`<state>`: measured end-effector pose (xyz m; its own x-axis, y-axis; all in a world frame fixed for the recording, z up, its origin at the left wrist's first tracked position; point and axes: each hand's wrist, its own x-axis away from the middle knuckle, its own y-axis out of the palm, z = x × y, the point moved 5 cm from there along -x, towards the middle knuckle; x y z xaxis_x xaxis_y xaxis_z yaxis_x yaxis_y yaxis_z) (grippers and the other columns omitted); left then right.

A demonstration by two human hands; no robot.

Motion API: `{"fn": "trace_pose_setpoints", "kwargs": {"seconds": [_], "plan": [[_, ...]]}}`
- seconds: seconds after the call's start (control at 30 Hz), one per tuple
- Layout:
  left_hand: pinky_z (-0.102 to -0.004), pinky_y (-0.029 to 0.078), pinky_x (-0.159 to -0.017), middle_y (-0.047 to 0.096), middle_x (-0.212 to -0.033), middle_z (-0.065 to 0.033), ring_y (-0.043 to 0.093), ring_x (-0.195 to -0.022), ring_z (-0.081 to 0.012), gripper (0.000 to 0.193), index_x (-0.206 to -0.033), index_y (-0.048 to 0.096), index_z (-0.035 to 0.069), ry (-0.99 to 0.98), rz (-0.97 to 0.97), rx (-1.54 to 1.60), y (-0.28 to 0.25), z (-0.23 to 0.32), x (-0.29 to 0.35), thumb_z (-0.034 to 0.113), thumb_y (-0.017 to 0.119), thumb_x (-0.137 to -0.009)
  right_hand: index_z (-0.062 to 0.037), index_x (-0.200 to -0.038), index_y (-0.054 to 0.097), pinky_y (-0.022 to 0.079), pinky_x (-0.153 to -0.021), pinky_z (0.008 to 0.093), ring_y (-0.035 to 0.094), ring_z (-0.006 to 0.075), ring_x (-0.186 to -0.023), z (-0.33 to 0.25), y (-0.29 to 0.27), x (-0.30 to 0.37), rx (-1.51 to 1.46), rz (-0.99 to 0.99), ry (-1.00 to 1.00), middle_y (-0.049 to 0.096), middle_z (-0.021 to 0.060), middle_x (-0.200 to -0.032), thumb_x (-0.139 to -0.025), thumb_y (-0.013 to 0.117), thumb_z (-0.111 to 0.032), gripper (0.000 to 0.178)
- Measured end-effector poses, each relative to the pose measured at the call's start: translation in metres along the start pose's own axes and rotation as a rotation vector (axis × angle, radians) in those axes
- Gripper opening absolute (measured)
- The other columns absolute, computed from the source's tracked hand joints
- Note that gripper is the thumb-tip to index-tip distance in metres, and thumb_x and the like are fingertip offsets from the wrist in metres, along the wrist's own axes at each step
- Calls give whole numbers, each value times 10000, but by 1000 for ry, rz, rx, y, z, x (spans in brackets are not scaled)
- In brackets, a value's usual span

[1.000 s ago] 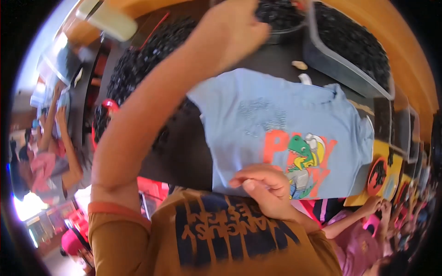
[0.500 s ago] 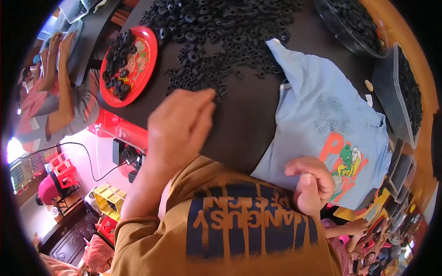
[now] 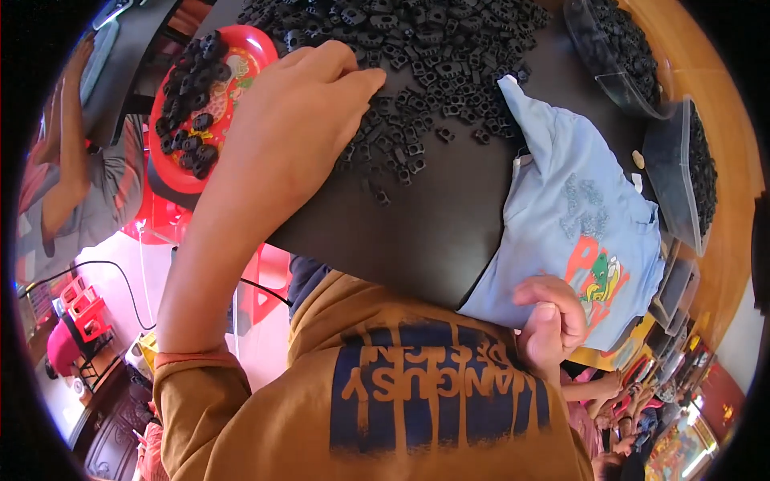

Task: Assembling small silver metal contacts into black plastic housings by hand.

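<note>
My left hand (image 3: 305,120) reaches over the near left side of a heap of small black plastic pieces with holes (image 3: 433,76), which look like cord-lock parts. Its fingers curl downward, and their tips and anything between them are hidden. Close to my body, by the table's front edge, my right hand (image 3: 553,317) is closed, thumb pressed to the bent fingers. Whatever it holds is too small or too hidden to make out. Just beyond it, a light blue T-shirt (image 3: 545,208) with a cartoon print lies spread on the dark table (image 3: 401,232).
Left of the heap, a red plate (image 3: 180,178) carries bigger black pieces. Clear plastic tubs (image 3: 678,184) full of black parts line the right side. A small tan object (image 3: 638,159) lies beside the shirt. Another person's arm (image 3: 72,152) is at the far left.
My left hand has moved away from my body and up over the heap, toward the red plate's side. My right hand has stayed nearly in place, still closed. The view has shifted slightly.
</note>
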<state>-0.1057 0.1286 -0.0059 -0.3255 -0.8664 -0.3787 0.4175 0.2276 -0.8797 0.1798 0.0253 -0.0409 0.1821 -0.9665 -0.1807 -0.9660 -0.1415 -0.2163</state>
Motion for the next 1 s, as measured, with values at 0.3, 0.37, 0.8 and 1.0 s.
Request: {"fn": "trace_pose_setpoints", "kwargs": {"seconds": [0.3, 0.37, 0.8, 1.0], "plan": [[-401, 444, -713, 553, -870, -134, 555, -837, -342, 200, -974, 569, 28, -2, -173, -2, 7, -6, -13, 71, 606, -782, 9, -963, 608, 462, -744, 368, 598, 226, -733, 2, -2, 3, -32, 82, -15, 642, 119, -803, -860, 531, -87, 160], [-405, 443, -705, 548, -851, -140, 554, -826, -345, 203, -977, 562, 30, -1, -166, -3, 10, -10, -13, 70, 604, -783, 14, -966, 604, 466, -716, 349, 593, 223, -727, 1, -2, 2, -40, 82, -22, 637, 124, -802, -861, 526, -79, 160], [-216, 379, -673, 541, -799, -50, 494, -743, -108, 210, -954, 633, -33, -319, -291, 870, 3, 77, 12, -53, 579, -752, 49, -1005, 616, 475, -703, 293, 607, 185, -766, 1, -3, 1, -158, 51, 43, 648, 131, -866, -827, 571, 24, 185], [-300, 436, -573, 579, -722, -101, 558, -645, -227, 261, -980, 643, -3, -29, -279, 698, 20, 143, 8, -33, 640, -720, 21, -1135, 570, 462, -789, 298, 594, 189, -875, 5, -4, -5, -353, -23, 17, 633, 114, -1006, -807, 648, -48, 344]]}}
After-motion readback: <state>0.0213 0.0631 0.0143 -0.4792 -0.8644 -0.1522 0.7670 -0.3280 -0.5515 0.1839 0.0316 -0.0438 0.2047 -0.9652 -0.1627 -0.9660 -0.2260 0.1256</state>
